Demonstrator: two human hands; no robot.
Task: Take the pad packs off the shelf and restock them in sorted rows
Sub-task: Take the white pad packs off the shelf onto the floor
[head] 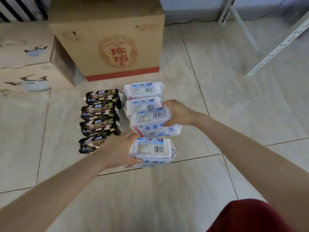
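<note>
Centre frame, two rows sit just beside each other on the tiled floor (225,101): four black packs (100,113) on the left and white packs (143,89) on the right. The right hand (179,113) grips the right end of the third white pack (150,123), which is tilted and reads "ABC" beside a barcode. The left hand (120,148) clasps the left end of the nearest white pack (152,151); its lettering is cut off. Open floor lies to the right and below. At upper centre, close behind the rows, a cardboard box (108,44) shows red "陈坛". The black packs' print is blurred.
</note>
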